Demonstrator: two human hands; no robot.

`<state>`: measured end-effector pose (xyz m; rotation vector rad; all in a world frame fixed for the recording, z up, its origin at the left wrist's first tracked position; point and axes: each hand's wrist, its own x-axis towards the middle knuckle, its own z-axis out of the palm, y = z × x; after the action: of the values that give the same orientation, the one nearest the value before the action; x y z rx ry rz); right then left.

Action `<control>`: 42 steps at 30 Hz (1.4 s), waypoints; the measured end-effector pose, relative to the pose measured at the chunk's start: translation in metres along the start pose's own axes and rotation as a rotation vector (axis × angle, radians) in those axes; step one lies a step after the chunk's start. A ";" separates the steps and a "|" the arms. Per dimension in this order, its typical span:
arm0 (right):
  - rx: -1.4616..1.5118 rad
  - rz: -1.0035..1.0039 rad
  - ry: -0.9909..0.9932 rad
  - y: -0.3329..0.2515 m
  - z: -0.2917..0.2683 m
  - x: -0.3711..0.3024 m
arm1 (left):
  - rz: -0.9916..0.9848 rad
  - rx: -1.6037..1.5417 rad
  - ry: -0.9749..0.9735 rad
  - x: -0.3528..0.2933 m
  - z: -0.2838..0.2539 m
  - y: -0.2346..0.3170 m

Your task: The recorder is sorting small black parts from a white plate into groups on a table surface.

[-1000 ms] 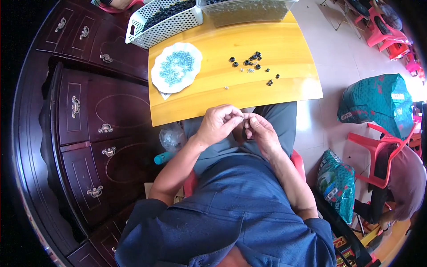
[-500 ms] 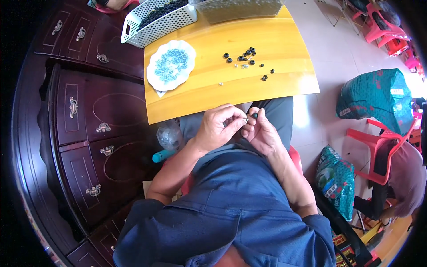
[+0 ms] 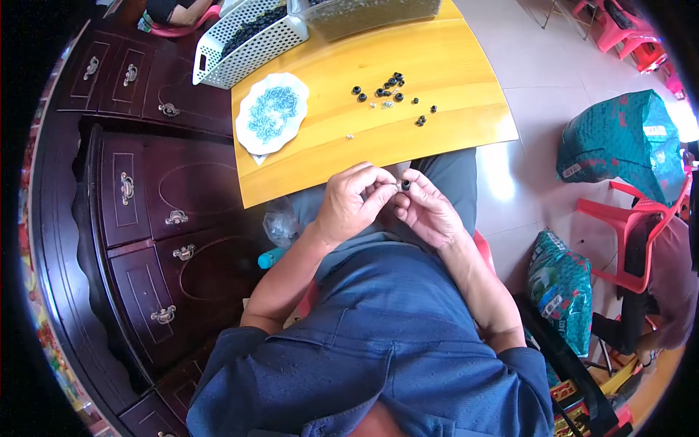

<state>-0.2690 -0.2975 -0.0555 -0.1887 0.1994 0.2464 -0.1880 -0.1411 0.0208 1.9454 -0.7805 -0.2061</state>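
Note:
Over my lap, just off the near edge of the yellow table (image 3: pixel 320 164), both hands meet fingertip to fingertip. My right hand (image 3: pixel 431 211) pinches a small round black part (image 3: pixel 405 186) between thumb and fingers. My left hand (image 3: pixel 355 202) is closed in a pinch right beside that part; whatever tiny piece it holds is too small to name. On the table lie several loose black round parts (image 3: pixel 399 97) with small silvery bits (image 3: pixel 387 105) among them. To the left of these, a white scalloped plate (image 3: pixel 245 131) bears a heap of small clear-bluish pieces (image 3: pixel 273 113).
A white perforated basket (image 3: pixel 255 51) of black parts and a clear bin (image 3: pixel 371 20) stand at the table's far edge. Dark wooden drawers (image 3: pixel 196 178) line the left. Teal sacks (image 3: pixel 608 142), a red chair (image 3: pixel 619 226) and another person (image 3: pixel 670 277) are on the right.
The black part has turned in my right fingers, and the two hands' fingertips have come closer together. The whole view has shifted slightly.

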 end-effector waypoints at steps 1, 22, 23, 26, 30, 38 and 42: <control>-0.014 -0.001 -0.013 -0.001 0.001 -0.001 | -0.005 0.022 -0.007 0.001 0.000 0.001; -0.526 -0.195 0.134 -0.012 0.006 -0.007 | 0.249 0.457 -0.230 0.028 -0.007 0.025; -0.524 -0.198 0.134 -0.012 0.006 -0.007 | 0.246 0.412 -0.219 0.029 -0.007 0.024; -0.506 -0.227 0.145 -0.013 0.008 -0.007 | 0.067 0.231 -0.244 0.030 -0.004 0.026; -0.368 -0.198 0.097 -0.016 0.005 -0.008 | 0.024 0.138 -0.240 0.031 -0.001 0.022; -0.132 -0.219 0.048 -0.019 0.006 -0.008 | 0.393 0.440 -0.085 0.027 0.021 0.026; -0.070 -0.253 0.029 -0.021 0.008 -0.007 | 0.370 0.449 -0.111 0.033 0.023 0.029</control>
<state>-0.2694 -0.3172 -0.0431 -0.2844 0.1933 -0.0008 -0.1853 -0.1863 0.0397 2.1669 -1.3327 0.0964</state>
